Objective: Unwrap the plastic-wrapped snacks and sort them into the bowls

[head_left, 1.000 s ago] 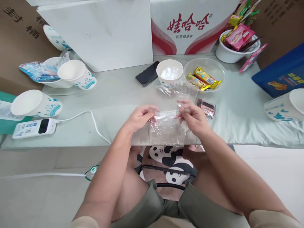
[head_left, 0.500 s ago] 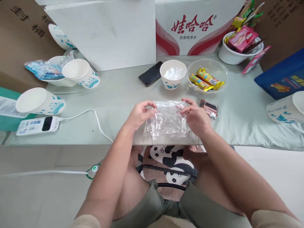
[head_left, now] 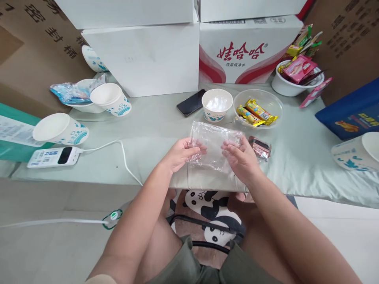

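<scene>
A clear, crinkled plastic bag (head_left: 211,148) is held up between my hands near the table's front edge. My left hand (head_left: 184,153) pinches its left side, thumb in front and fingers showing through the film behind. On the right side, my right hand (head_left: 241,157) grips the film the same way. Just right of that hand lies a reddish-brown wrapped packet (head_left: 260,148). Beyond the bag stands a paper bowl (head_left: 217,105) with crumpled clear plastic inside. Beside it, a clear round tub (head_left: 275,106) contains yellow-wrapped snacks (head_left: 257,112).
A black phone (head_left: 191,103) lies behind the bag. At left are a white power bank (head_left: 53,157) with a cable (head_left: 124,157) and several paper cups (head_left: 60,129). White cartons (head_left: 148,63) line the back. At right are a snack-filled white bowl (head_left: 296,85) and a blue package (head_left: 352,110).
The plastic bag has been lifted off the tabletop and now shows as a flatter sheet. Both hands have shifted from its upper corners to grip its sides. The camera view has tilted up slightly.
</scene>
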Demonstrator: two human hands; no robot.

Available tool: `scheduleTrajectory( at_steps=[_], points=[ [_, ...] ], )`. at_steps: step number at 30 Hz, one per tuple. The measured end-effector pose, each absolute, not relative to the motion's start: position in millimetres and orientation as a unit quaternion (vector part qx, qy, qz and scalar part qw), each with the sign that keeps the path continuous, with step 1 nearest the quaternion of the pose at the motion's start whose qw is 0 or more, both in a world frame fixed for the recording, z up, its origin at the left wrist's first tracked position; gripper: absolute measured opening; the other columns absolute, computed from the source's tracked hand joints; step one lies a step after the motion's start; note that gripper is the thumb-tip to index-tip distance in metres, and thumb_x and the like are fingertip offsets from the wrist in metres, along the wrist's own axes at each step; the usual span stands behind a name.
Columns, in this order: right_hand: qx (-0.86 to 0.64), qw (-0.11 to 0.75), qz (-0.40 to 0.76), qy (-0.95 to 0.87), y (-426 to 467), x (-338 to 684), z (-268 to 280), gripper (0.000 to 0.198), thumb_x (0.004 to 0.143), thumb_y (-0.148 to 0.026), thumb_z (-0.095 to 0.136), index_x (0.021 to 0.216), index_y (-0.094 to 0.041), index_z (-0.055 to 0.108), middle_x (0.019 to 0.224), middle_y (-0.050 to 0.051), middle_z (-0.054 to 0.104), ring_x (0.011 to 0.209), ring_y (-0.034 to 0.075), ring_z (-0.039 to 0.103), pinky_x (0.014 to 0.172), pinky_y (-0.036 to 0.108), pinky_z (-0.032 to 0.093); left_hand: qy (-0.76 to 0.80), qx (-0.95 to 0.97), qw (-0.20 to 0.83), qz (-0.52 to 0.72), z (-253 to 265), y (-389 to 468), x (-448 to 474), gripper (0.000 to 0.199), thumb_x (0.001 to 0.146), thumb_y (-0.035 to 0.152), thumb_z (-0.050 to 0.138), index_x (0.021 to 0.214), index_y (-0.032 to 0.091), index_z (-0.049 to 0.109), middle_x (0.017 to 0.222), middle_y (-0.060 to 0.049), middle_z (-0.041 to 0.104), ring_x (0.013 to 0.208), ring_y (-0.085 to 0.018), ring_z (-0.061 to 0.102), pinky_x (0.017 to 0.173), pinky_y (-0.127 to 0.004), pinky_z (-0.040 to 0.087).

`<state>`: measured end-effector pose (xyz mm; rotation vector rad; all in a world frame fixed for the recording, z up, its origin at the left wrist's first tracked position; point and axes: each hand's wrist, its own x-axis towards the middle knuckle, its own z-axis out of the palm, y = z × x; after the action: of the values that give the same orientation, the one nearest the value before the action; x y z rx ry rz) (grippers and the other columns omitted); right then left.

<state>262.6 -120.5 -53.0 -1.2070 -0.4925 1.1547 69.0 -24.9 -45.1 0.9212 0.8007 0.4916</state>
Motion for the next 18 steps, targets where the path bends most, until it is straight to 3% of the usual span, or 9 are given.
scheduleTrajectory(
  at_steps=[3,5,9,13,18],
  points=[
    [-0.544,0.575,0.553,-0.260,-123.5,262.2,-51.7,0.042,0.062,-0.041,0.086,0.093,-0.025,0.063,0.098,0.002,0.071,0.091,0.017,0.068,0.081,0.031,0.052,0.360,0.444,0.788,0.228,-41.8,-28.9,73.4,0.039,0.065,0.029,0.088,0.085,0.017,0.056,0.094,-0.006,0.076,0.087,-0.019,0.074,0.073,-0.029,0.054],
    [-0.562,0.527,0.566,-0.294,-125.6,261.7,-49.5,0.034,0.066,-0.043,0.083,0.082,-0.023,0.061,0.087,0.001,0.070,0.080,0.016,0.067,0.073,0.029,0.051,0.364,0.478,0.775,0.197,-38.5,-29.2,72.9,0.038,0.069,0.033,0.086,0.083,0.018,0.054,0.082,-0.003,0.074,0.074,-0.016,0.071,0.063,-0.025,0.051],
    [-0.570,0.509,0.567,-0.308,-126.9,262.1,-45.8,0.031,0.072,-0.043,0.077,0.091,-0.025,0.061,0.059,-0.008,0.055,0.052,0.010,0.051,0.052,0.024,0.043,0.400,0.542,0.717,0.180,-36.2,-26.4,66.1,0.034,0.074,0.032,0.083,0.091,0.019,0.057,0.059,0.007,0.058,0.048,-0.007,0.052,0.046,-0.019,0.036],
    [-0.524,0.539,0.599,-0.276,-125.1,260.2,-44.1,0.037,0.073,-0.040,0.074,0.105,-0.027,0.063,0.055,-0.009,0.053,0.046,0.011,0.047,0.046,0.023,0.039,0.382,0.508,0.743,0.209,-36.8,-23.7,59.8,0.034,0.071,0.032,0.083,0.091,0.021,0.058,0.060,0.008,0.055,0.047,-0.007,0.050,0.046,-0.019,0.040],
    [-0.476,0.580,0.614,-0.246,-122.1,259.8,-45.2,0.019,0.067,-0.031,0.072,0.082,-0.026,0.062,0.064,-0.004,0.061,0.051,0.014,0.056,0.051,0.028,0.049,0.338,0.445,0.783,0.273,-32.8,-18.7,56.8,0.022,0.069,0.028,0.076,0.076,0.019,0.058,0.061,0.006,0.053,0.050,-0.008,0.052,0.050,-0.021,0.044]
  ],
)
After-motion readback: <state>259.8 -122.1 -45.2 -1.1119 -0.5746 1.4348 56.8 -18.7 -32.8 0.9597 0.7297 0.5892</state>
